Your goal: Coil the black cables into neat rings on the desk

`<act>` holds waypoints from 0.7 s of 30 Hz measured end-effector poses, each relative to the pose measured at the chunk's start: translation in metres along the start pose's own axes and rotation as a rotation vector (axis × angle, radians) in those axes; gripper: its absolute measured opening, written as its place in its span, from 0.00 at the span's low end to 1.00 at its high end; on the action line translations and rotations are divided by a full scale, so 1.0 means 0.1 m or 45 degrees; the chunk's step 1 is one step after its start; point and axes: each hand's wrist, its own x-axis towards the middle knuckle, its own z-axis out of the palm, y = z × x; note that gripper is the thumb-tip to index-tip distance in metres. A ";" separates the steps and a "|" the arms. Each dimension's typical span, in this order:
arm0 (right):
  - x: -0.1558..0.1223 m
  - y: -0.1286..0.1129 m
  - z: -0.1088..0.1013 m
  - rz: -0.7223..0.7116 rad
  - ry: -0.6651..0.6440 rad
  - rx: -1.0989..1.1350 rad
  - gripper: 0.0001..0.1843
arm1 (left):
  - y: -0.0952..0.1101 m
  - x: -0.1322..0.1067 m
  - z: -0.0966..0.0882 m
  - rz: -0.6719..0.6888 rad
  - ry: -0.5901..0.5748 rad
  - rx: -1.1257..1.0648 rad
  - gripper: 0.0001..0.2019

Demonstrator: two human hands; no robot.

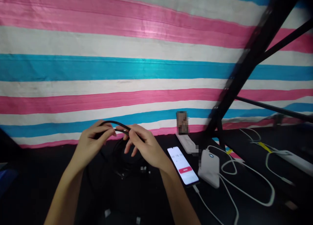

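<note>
Between my two hands a black cable (pixel 116 123) arches up in a short bend. My left hand (pixel 94 140) pinches it on the left side, thumb against the fingers. On the right, my right hand (pixel 143 142) grips the cable between thumb and index finger, its other fingers loosely curled below. Under the hands a coil of black cable (pixel 119 163) lies on the dark surface, partly hidden by them. Small pale connector ends (pixel 143 168) show beside the coil. Whether the held cable runs into that coil is too dark to see.
A lit phone (pixel 183 166) lies by my right forearm, with a white cable (pixel 207 202) plugged in. Next to it are a white power bank (pixel 209 169), another pale device (pixel 186 143) and a white power strip (pixel 297 161). A black metal frame (pixel 234 84) slants before the striped sheet (pixel 122 68).
</note>
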 end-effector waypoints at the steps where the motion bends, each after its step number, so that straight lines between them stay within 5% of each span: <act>1: 0.00 0.01 0.00 0.039 0.004 -0.015 0.20 | -0.02 0.00 0.00 0.038 0.121 0.012 0.09; 5: 0.00 0.04 -0.06 0.146 0.052 -0.104 0.19 | -0.06 -0.02 -0.06 0.055 0.503 -0.172 0.14; 10: -0.02 0.03 -0.17 0.004 0.298 -0.058 0.18 | -0.11 0.01 0.01 0.028 0.449 -0.499 0.10; 13: -0.08 -0.03 -0.21 -0.091 0.516 -0.122 0.16 | -0.25 0.04 0.20 0.023 0.261 -0.797 0.18; 16: -0.17 -0.12 -0.22 -0.171 0.690 -0.153 0.16 | -0.41 0.01 0.40 -0.197 -0.143 -0.906 0.31; 19: -0.24 -0.20 -0.23 -0.263 0.845 -0.112 0.17 | -0.50 -0.05 0.55 -0.428 -0.571 -0.738 0.32; 21: -0.26 -0.23 -0.26 -0.317 0.929 -0.079 0.16 | -0.51 -0.06 0.60 -0.506 -0.615 -0.579 0.33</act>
